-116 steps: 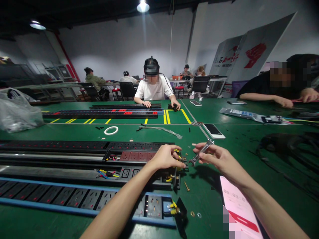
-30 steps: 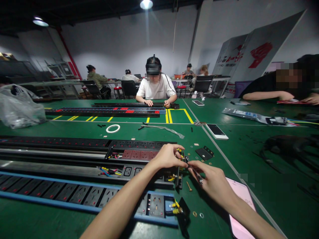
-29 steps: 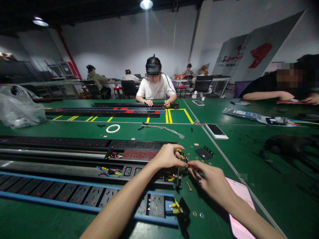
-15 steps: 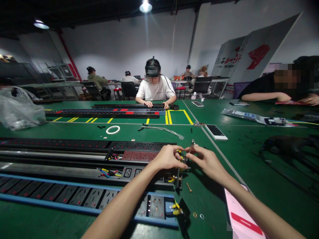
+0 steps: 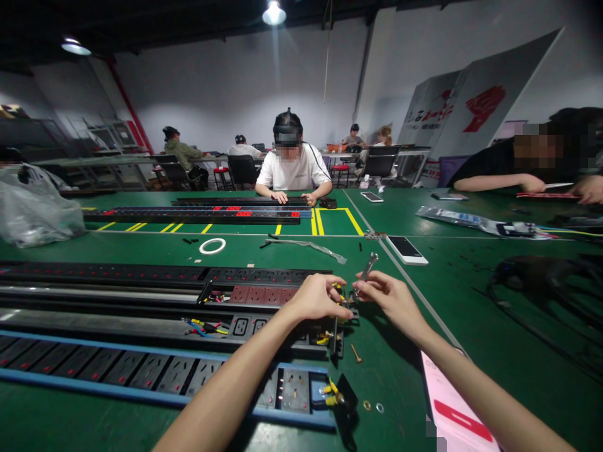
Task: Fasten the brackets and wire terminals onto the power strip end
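My right hand (image 5: 390,298) is closed around a small open-ended wrench (image 5: 366,269), its upper jaw sticking up and its lower end near the strip's end. My left hand (image 5: 319,297) grips the right end of a power strip with dark red sockets (image 5: 264,295); thumb and fingers close round the end fittings and yellow wire terminals, which are partly hidden. Nearer to me lie a strip with black sockets (image 5: 242,325) and a blue-edged strip (image 5: 155,371) with a loose end plate (image 5: 347,397). A brass bolt (image 5: 355,353) rests on the table beside them.
Two washers (image 5: 367,406) lie at the near right. A pink sheet (image 5: 455,402) sits under my right forearm. Beyond are a white phone (image 5: 407,250), a tape ring (image 5: 212,246) and black cables (image 5: 527,301). A person in white (image 5: 294,166) works across the table.
My right hand has drawn slightly right, and the wrench now stands up in clearer view, tilted away from the strip's end. My left hand keeps its hold.
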Demonstrator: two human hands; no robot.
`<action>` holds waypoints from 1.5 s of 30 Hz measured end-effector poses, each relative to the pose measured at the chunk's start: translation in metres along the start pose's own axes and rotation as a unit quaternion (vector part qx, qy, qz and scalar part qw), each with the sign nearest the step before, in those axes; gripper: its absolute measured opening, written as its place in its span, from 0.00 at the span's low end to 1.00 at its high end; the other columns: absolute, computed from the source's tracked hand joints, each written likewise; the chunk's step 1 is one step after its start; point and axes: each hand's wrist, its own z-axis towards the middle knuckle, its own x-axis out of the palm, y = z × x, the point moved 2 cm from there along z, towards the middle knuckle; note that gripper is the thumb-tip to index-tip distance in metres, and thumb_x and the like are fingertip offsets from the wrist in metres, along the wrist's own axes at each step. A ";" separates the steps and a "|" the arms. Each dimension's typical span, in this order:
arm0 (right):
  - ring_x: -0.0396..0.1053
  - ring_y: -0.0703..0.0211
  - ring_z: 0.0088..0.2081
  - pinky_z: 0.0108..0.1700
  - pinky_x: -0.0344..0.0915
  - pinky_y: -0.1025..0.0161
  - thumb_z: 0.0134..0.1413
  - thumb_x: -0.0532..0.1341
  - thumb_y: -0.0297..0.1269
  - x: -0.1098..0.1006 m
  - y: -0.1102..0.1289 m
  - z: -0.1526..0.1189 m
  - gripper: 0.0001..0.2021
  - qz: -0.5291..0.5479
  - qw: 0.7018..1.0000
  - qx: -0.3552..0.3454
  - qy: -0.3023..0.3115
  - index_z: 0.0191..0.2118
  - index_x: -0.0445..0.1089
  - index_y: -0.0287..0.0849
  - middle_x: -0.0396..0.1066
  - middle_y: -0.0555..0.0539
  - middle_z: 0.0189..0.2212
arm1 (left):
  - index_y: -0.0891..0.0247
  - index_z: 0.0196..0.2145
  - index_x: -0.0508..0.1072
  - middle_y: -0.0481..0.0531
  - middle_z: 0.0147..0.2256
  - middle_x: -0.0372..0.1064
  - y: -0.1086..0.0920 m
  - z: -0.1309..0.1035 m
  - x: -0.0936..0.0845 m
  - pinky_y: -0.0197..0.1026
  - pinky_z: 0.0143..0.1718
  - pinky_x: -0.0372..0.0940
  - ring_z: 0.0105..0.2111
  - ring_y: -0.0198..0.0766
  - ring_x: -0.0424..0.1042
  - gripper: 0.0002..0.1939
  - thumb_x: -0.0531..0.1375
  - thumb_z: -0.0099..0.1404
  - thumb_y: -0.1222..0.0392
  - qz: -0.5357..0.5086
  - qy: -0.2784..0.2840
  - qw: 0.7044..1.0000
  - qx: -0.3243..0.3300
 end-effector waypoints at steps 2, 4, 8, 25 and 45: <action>0.77 0.50 0.37 0.40 0.75 0.57 0.46 0.69 0.53 -0.004 0.007 -0.012 0.20 -0.034 0.998 -0.057 -0.015 0.39 0.75 0.41 0.79 0.42 0.36 | 0.69 0.53 0.74 0.51 0.31 0.76 0.000 0.000 0.000 0.36 0.32 0.64 0.30 0.38 0.73 0.41 0.74 0.41 0.52 0.003 0.001 1.000 0.000; 0.77 0.50 0.38 0.41 0.74 0.57 0.50 0.68 0.50 -0.005 0.010 -0.024 0.16 -0.102 0.989 -0.103 0.001 0.38 0.76 0.42 0.79 0.42 0.37 | 0.69 0.53 0.74 0.52 0.31 0.76 0.001 0.001 0.000 0.36 0.32 0.65 0.31 0.39 0.74 0.41 0.74 0.41 0.53 0.003 0.001 1.000 -0.002; 0.78 0.51 0.39 0.42 0.75 0.59 0.56 0.65 0.44 -0.006 0.007 -0.040 0.11 -0.189 0.966 -0.172 0.041 0.41 0.77 0.44 0.80 0.44 0.39 | 0.69 0.53 0.74 0.52 0.32 0.77 0.002 0.001 0.000 0.36 0.33 0.65 0.32 0.40 0.74 0.40 0.73 0.42 0.55 0.004 0.002 1.000 -0.001; 0.77 0.50 0.43 0.47 0.74 0.56 0.60 0.61 0.38 -0.001 0.013 -0.052 0.06 -0.259 0.933 -0.239 0.077 0.38 0.75 0.47 0.80 0.44 0.41 | 0.70 0.53 0.73 0.52 0.32 0.76 0.002 0.000 0.000 0.36 0.33 0.65 0.32 0.40 0.74 0.41 0.73 0.41 0.54 -0.010 0.003 1.000 -0.004; 0.78 0.49 0.41 0.43 0.74 0.57 0.57 0.62 0.42 0.000 0.009 -0.046 0.07 -0.237 0.948 -0.208 0.051 0.36 0.76 0.47 0.80 0.44 0.38 | 0.69 0.53 0.73 0.51 0.32 0.76 0.002 0.000 0.000 0.36 0.33 0.65 0.31 0.38 0.73 0.42 0.74 0.40 0.54 -0.013 0.002 1.000 -0.008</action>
